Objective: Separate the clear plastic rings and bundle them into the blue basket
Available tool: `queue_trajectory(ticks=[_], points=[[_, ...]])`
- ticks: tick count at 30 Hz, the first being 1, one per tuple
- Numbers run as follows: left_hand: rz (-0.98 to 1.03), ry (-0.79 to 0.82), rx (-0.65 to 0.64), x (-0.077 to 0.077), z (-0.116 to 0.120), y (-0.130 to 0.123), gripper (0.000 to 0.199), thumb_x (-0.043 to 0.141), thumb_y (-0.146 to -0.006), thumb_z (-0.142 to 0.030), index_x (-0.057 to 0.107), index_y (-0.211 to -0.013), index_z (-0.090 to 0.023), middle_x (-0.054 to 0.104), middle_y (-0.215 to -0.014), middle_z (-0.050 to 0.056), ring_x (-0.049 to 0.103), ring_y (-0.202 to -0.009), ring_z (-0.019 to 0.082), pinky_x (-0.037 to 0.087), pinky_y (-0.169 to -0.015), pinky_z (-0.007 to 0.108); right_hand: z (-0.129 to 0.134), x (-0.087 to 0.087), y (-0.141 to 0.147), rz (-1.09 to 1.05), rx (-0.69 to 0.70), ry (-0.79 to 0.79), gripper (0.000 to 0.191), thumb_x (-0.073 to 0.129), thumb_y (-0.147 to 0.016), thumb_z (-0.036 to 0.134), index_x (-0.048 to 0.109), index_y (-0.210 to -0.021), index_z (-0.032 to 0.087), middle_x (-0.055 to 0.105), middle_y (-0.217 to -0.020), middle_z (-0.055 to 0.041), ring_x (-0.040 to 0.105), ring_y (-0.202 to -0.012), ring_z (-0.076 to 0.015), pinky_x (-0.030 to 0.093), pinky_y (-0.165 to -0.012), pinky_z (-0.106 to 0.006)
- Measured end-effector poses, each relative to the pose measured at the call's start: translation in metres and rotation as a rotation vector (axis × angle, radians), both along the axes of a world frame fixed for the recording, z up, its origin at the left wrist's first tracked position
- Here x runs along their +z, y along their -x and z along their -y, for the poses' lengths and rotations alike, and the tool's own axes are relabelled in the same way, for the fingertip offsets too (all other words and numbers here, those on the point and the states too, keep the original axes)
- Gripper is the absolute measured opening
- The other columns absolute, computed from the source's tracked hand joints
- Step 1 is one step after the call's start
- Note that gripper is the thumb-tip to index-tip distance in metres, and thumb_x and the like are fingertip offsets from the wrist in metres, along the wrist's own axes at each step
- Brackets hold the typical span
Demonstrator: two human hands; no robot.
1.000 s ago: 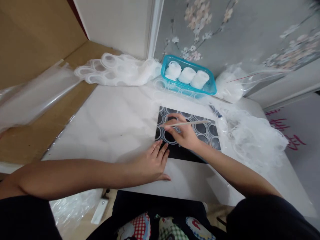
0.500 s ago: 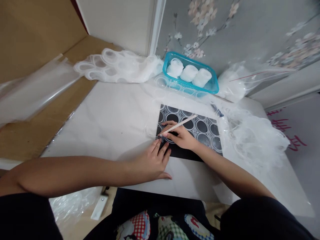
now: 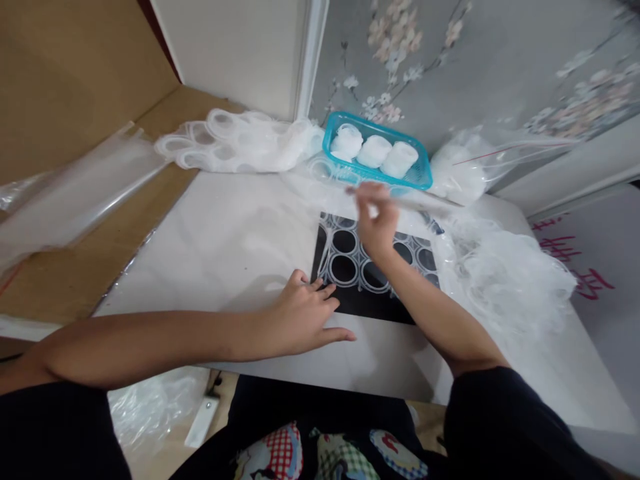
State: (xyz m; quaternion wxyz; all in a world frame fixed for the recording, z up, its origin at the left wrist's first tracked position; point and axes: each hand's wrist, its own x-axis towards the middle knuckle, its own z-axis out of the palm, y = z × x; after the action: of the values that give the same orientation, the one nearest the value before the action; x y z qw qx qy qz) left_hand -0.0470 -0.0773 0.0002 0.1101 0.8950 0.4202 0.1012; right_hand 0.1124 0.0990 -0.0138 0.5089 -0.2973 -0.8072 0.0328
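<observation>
I see the ringed sheet [image 3: 359, 264] lying on the black mat [image 3: 360, 304], whose near-left corner the left hand [image 3: 306, 312] touches, grip unclosed; flatter fingers should steady it. Over the mat's far side, the right hand [image 3: 376, 220] pinches a thin stick [image 3: 415, 202] (it's blurred; gentle control seems wise).

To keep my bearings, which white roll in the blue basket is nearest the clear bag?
The rightmost roll; the middle roll and left roll sit farther from the bag.
</observation>
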Motion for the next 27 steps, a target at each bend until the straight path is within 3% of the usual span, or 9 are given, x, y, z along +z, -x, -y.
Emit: queue_trajectory(ticks=[2, 3, 8, 11, 14, 19, 27], points=[[-0.007, -0.032, -0.012, -0.001, 0.0, 0.001, 0.062, 0.042, -0.096, -0.068, 0.071, -0.104, -0.014, 0.069, -0.124, 0.013, 0.065, -0.109, 0.033, 0.037, -0.091, 0.049, -0.019, 0.009, 0.002, -0.246, -0.163, 0.06, 0.035, 0.028, -0.106, 0.028, 0.062, -0.11, 0.02, 0.069, -0.101, -0.0098, 0.067, -0.102, -0.0237, 0.052, -0.097, -0.051], [-0.009, -0.053, -0.018, -0.002, 0.0, 0.002, 0.061, 0.043, -0.096, -0.068, 0.071, -0.103, -0.014, 0.07, -0.122, 0.012, 0.065, -0.11, 0.034, 0.037, -0.091, 0.049, -0.022, 0.012, 0.0, -0.248, -0.17, 0.087, 0.034, 0.031, -0.105, 0.03, 0.063, -0.108, 0.02, 0.069, -0.101, -0.0097, 0.067, -0.102, -0.0243, 0.052, -0.097, -0.052], [0.017, -0.186, -0.083, -0.005, -0.005, 0.004, 0.056, 0.044, -0.098, -0.062, 0.071, -0.104, -0.013, 0.073, -0.115, 0.01, 0.067, -0.099, 0.029, 0.042, -0.085, 0.042, 0.017, 0.002, -0.027, 0.17, 0.048, 0.273, 0.02, 0.054, -0.097, 0.033, 0.07, -0.089, 0.023, 0.074, -0.09, -0.006, 0.065, -0.108, -0.029, 0.049, -0.099, -0.054], [0.044, -0.288, -0.16, -0.013, -0.015, 0.005, 0.06, 0.037, -0.1, -0.062, 0.068, -0.115, -0.012, 0.066, -0.131, 0.012, 0.063, -0.112, 0.03, 0.043, -0.091, 0.041, 0.041, -0.013, -0.043, 0.122, 0.131, 0.515, 0.021, 0.058, -0.095, 0.037, 0.07, -0.086, 0.022, 0.075, -0.09, -0.0056, 0.07, -0.093, -0.025, 0.056, -0.088, -0.045], [-0.008, -0.273, -0.129, -0.028, -0.027, 0.007, 0.076, 0.029, -0.099, -0.067, 0.058, -0.133, -0.006, 0.054, -0.145, 0.019, 0.051, -0.133, 0.032, 0.035, -0.109, 0.044, 0.049, -0.024, -0.048, 0.048, 0.164, 0.662, 0.022, 0.06, -0.094, 0.04, 0.071, -0.086, 0.023, 0.076, -0.09, -0.0051, 0.071, -0.088, -0.023, 0.057, -0.082, -0.039], [-0.079, -0.099, -0.042, -0.043, -0.038, 0.009, 0.094, 0.02, -0.094, -0.076, 0.045, -0.144, 0.0, 0.037, -0.155, 0.024, 0.037, -0.145, 0.033, 0.024, -0.12, 0.043, 0.053, -0.027, -0.044, 0.042, 0.147, 0.656, 0.019, 0.062, -0.092, 0.039, 0.074, -0.087, 0.024, 0.077, -0.093, -0.0055, 0.07, -0.103, -0.026, 0.054, -0.093, -0.043], [-0.076, -0.034, -0.037, -0.041, -0.039, 0.009, 0.101, 0.006, -0.092, -0.078, 0.045, -0.145, 0.0, 0.038, -0.154, 0.023, 0.035, -0.147, 0.031, 0.022, -0.122, 0.04, 0.054, -0.026, -0.046, 0.026, 0.123, 0.658, 0.021, 0.061, -0.093, 0.041, 0.075, -0.089, 0.026, 0.078, -0.093, -0.0046, 0.069, -0.106, -0.0269, 0.053, -0.098, -0.046]])
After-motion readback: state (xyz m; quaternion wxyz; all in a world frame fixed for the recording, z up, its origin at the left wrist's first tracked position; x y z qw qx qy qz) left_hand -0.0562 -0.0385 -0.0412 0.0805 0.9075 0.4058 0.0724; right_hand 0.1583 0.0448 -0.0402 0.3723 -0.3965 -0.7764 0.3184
